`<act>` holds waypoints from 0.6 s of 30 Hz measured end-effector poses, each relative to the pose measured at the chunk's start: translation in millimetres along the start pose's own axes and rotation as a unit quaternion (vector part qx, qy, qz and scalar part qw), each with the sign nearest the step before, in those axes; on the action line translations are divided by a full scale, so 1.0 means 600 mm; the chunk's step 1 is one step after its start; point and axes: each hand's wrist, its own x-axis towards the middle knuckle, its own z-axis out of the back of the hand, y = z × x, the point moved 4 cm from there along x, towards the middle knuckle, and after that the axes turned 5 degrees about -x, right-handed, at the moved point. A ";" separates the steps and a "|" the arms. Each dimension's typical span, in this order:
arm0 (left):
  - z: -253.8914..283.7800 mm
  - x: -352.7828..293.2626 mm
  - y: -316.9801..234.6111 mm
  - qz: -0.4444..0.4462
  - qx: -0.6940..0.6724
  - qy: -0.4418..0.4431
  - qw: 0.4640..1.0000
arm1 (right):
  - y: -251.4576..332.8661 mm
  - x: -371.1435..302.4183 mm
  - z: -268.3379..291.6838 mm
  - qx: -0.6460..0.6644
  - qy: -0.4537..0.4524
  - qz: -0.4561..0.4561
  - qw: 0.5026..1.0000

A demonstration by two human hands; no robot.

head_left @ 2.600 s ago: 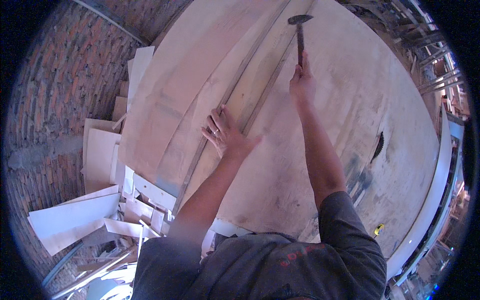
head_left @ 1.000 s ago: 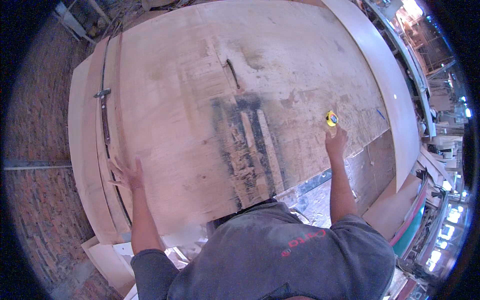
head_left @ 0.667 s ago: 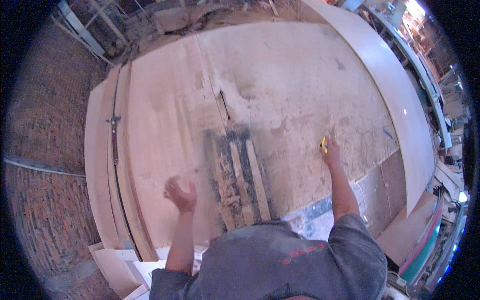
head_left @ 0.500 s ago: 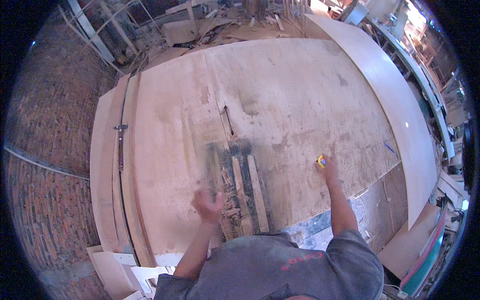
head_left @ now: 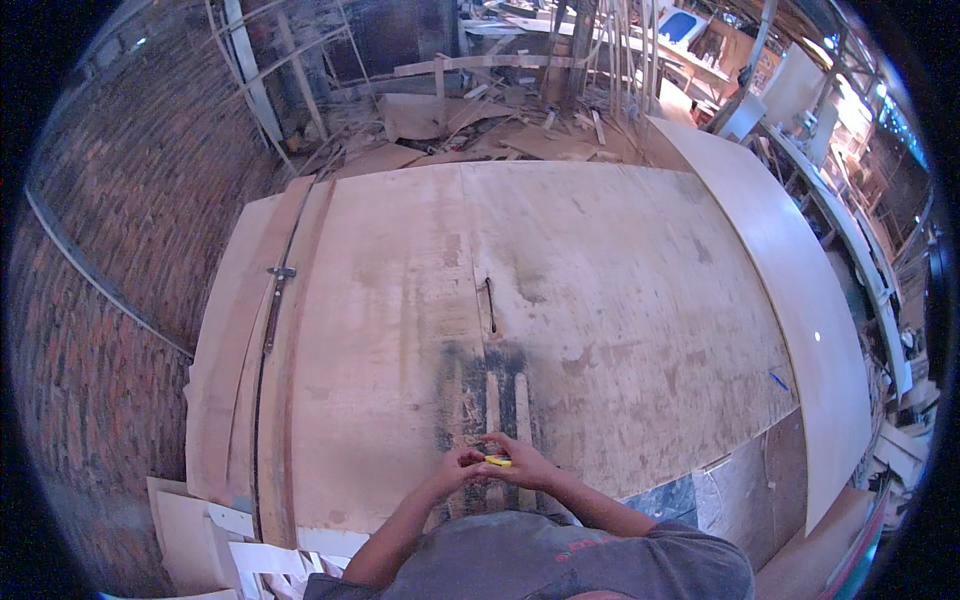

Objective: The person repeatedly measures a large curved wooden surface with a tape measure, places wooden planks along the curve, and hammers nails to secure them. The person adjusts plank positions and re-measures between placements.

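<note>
Both my hands are together low in the middle, close to my body and over the near edge of the big wooden work surface (head_left: 380, 400). My right hand (head_left: 527, 467) is closed around a small yellow tape measure (head_left: 497, 461). Against its left side, the fingers of my left hand (head_left: 459, 468) are curled in. What they pinch, if anything, is too small to see. Beneath and just beyond the hands lies a dark-stained patch (head_left: 507, 365) with pale wood strips.
A thin dark tool (head_left: 490, 305) lies mid-surface. Along the left runs a long strip with a metal T-shaped bar (head_left: 272, 310). At the right are a blue pen (head_left: 777, 380) and a long pale sheet (head_left: 800, 310). Scrap wood (head_left: 420, 115) piles up beyond; a brick wall (head_left: 110, 200) stands left.
My right hand has brought the tape measure from the right side in to my middle. The left hand, open before, has moved right and curled beside it. The view has tilted up.
</note>
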 end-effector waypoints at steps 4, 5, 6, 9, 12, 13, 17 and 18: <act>0.020 -0.011 0.013 0.021 -0.030 0.008 0.999 | 0.044 0.010 0.020 -0.016 0.091 -0.005 0.996; 0.020 -0.020 -0.003 0.026 -0.024 0.005 0.999 | 0.047 0.008 0.026 -0.024 0.106 -0.011 0.994; 0.021 -0.023 -0.022 0.030 -0.018 0.004 0.999 | 0.040 0.006 0.034 -0.028 0.092 0.005 0.995; 0.086 -0.025 -0.033 0.062 0.033 -0.061 0.996 | -0.052 0.013 0.057 -0.086 0.059 0.065 0.992; 0.192 -0.053 -0.020 -0.016 -0.095 -0.162 0.982 | -0.150 0.005 0.120 -0.225 0.059 0.013 0.973; 0.227 -0.072 -0.037 -0.021 -0.103 -0.215 0.971 | -0.165 -0.002 0.153 -0.230 0.032 0.029 0.972; 0.369 -0.150 -0.079 -0.100 -0.247 -0.284 0.921 | -0.265 -0.033 0.278 -0.245 -0.062 -0.004 0.968; 0.403 -0.174 -0.075 -0.097 -0.205 -0.347 0.910 | -0.269 -0.035 0.304 -0.247 -0.085 -0.012 0.965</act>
